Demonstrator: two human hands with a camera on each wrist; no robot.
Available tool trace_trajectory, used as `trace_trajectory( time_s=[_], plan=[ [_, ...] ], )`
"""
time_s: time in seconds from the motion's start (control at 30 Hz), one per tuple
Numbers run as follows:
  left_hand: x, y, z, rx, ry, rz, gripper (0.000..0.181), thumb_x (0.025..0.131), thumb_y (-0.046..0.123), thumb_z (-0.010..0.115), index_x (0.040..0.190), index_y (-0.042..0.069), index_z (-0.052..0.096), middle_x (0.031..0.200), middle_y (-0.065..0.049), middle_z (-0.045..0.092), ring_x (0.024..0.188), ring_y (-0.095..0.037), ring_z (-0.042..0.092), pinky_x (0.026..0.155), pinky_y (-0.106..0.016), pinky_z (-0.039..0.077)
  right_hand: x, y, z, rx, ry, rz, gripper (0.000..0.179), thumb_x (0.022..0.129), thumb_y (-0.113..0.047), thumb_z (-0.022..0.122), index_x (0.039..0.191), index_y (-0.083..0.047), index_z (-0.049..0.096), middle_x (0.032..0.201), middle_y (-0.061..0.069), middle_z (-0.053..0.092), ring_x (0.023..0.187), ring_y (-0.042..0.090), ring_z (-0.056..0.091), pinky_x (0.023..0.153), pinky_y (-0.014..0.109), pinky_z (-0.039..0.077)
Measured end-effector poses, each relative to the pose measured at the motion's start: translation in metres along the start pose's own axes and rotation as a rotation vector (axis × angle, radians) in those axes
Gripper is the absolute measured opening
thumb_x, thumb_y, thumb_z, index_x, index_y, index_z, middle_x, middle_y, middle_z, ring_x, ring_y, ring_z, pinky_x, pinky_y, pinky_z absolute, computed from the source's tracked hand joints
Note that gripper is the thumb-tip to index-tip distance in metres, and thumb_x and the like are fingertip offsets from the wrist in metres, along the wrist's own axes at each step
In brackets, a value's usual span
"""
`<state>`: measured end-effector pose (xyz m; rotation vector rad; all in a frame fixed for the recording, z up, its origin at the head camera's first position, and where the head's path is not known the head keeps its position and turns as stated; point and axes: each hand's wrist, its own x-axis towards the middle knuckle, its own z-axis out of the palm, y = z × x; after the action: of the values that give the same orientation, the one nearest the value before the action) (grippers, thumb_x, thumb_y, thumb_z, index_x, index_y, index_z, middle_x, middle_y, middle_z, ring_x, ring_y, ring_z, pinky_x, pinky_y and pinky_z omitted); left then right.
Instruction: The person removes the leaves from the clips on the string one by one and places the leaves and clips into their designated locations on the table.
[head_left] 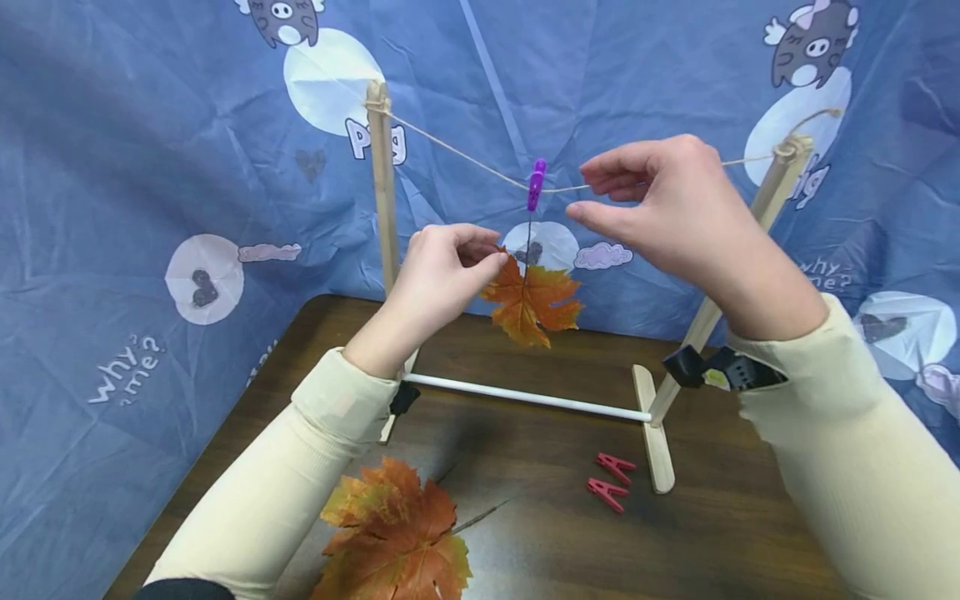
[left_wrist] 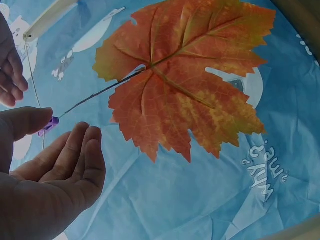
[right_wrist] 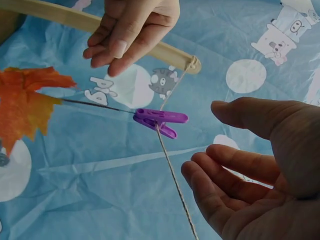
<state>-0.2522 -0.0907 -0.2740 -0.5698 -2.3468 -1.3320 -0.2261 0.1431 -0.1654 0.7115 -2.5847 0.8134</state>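
Observation:
A purple clothespin (head_left: 536,185) clamps both the sagging string (head_left: 465,154) and the thin stem of an orange maple-like leaf (head_left: 534,304), which hangs beneath it. My left hand (head_left: 450,271) is beside the leaf's upper left edge in the head view; the left wrist view shows its thumb and fingers apart with nothing between them. To the right of the clothespin is my right hand (head_left: 667,204), its fingers loosely bent. A gap separates those fingers from the clothespin (right_wrist: 160,120) in the right wrist view.
Two wooden posts (head_left: 382,183) hold the string, joined low down by a white rod (head_left: 525,396). On the brown table (head_left: 540,542) lie two red clothespins (head_left: 606,493) and more orange leaves (head_left: 397,533) at the front left. A blue printed cloth (head_left: 187,125) hangs behind.

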Motion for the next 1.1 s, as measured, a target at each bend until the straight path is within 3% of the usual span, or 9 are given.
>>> trace_trajectory(
  time_s=[0.2, 0.53, 0.93, 1.1],
  plan=[
    [0.009, 0.003, 0.001, 0.022, 0.008, 0.001, 0.024, 0.091, 0.014, 0.076, 0.111, 0.001, 0.076, 0.092, -0.005, 0.075, 0.081, -0.013, 0.069, 0.077, -0.029, 0.053, 0.019, -0.004, -0.003, -0.039, -0.054, 0.027, 0.047, 0.088, -0.033, 0.082, 0.124, -0.004, 0.073, 0.115, 0.012, 0.072, 0.104, 0.023, 0.068, 0.091, 0.042, 0.051],
    [0.021, 0.003, 0.007, 0.055, -0.035, -0.044, 0.027, 0.092, 0.019, 0.076, 0.113, 0.002, 0.076, 0.094, -0.004, 0.075, 0.085, -0.012, 0.068, 0.079, -0.03, 0.051, 0.044, -0.008, 0.002, -0.116, -0.145, 0.063, 0.056, 0.086, -0.04, 0.082, 0.128, -0.004, 0.071, 0.12, 0.011, 0.071, 0.112, 0.023, 0.063, 0.094, 0.043, 0.049],
    [0.034, 0.002, 0.011, 0.101, -0.048, -0.018, 0.022, 0.092, 0.017, 0.076, 0.108, 0.002, 0.079, 0.098, -0.006, 0.076, 0.087, -0.016, 0.069, 0.078, -0.03, 0.053, 0.065, -0.009, 0.008, -0.131, -0.252, 0.071, 0.064, 0.087, -0.044, 0.08, 0.132, -0.001, 0.067, 0.125, 0.013, 0.068, 0.116, 0.025, 0.062, 0.096, 0.044, 0.049],
    [0.037, -0.001, 0.018, 0.08, -0.072, -0.001, 0.02, 0.093, 0.017, 0.076, 0.107, 0.002, 0.08, 0.097, -0.005, 0.076, 0.085, -0.014, 0.069, 0.074, -0.028, 0.053, 0.069, -0.006, 0.01, -0.112, -0.299, 0.093, 0.057, 0.086, -0.045, 0.08, 0.124, -0.003, 0.072, 0.117, 0.011, 0.072, 0.107, 0.024, 0.065, 0.091, 0.044, 0.05]
  ],
)
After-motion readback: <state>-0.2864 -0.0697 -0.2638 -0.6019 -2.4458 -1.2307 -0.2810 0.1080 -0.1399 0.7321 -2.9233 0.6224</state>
